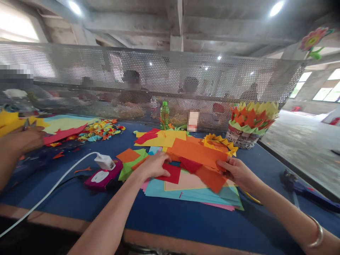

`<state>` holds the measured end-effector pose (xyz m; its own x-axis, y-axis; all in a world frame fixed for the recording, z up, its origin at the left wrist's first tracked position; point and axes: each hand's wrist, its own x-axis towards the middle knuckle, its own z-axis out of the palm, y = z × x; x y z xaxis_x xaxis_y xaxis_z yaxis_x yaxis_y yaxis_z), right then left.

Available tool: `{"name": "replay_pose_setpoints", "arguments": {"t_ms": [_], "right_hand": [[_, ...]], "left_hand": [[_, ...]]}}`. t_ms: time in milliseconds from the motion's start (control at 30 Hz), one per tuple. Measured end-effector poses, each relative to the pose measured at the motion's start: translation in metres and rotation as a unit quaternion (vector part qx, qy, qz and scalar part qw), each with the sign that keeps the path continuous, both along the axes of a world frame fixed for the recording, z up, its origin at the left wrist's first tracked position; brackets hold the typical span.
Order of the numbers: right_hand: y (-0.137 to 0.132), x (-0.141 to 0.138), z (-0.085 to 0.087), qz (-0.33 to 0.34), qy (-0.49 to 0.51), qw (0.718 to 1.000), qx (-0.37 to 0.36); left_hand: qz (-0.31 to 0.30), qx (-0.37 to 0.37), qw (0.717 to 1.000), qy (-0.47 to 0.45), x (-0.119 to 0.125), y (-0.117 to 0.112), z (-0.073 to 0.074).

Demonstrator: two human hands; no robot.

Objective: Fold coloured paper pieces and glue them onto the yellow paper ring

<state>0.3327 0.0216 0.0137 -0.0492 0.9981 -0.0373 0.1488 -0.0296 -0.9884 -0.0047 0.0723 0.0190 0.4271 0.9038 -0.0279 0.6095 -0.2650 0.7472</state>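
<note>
My left hand (pixel 152 165) rests on a pile of coloured paper sheets (pixel 191 193), its fingers curled and pinching a red paper piece (pixel 171 173). My right hand (pixel 236 171) is closed on the right end of an orange paper sheet (pixel 196 154) that lies slanted across the pile. A smaller orange piece (pixel 211 179) and a dark red scrap (pixel 190 164) lie just under it. The pile sits on a blue table (pixel 172 219).
A phone in a magenta case (pixel 102 177) with a white charger (pixel 105 162) and cable lies left of the pile. Another person's hand (pixel 22 140) with scissors works at far left near paper scraps (pixel 102 129). A basket of paper flowers (pixel 248 124), a green bottle (pixel 164 115), a glue gun (pixel 305 189) and a mesh screen (pixel 159 81) stand around.
</note>
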Motion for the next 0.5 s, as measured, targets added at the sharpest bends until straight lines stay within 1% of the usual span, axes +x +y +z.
{"name": "replay_pose_setpoints", "arguments": {"t_ms": [67, 133, 200, 300, 400, 500], "right_hand": [[-0.002, 0.001, -0.002, -0.011, -0.001, 1.000, 0.003], [-0.005, 0.000, -0.004, -0.018, -0.002, 1.000, 0.009], [-0.006, -0.001, -0.005, -0.022, -0.003, 1.000, 0.016], [-0.007, -0.004, -0.006, -0.022, -0.007, 0.999, 0.025], [-0.007, -0.006, -0.006, -0.011, -0.012, 0.999, 0.029], [-0.009, -0.009, -0.008, 0.004, -0.015, 0.999, 0.031]], "left_hand": [[-0.008, 0.007, 0.999, 0.035, -0.003, -0.002, -0.001], [-0.018, 0.011, 0.999, 0.048, -0.005, -0.002, -0.001], [-0.032, 0.016, 0.999, 0.039, -0.007, -0.003, 0.003], [-0.049, 0.037, 0.998, -0.007, -0.006, -0.003, 0.011], [-0.028, 0.083, 0.994, -0.058, 0.000, -0.005, 0.018], [0.008, 0.150, 0.985, -0.089, 0.008, -0.006, 0.019]]}}
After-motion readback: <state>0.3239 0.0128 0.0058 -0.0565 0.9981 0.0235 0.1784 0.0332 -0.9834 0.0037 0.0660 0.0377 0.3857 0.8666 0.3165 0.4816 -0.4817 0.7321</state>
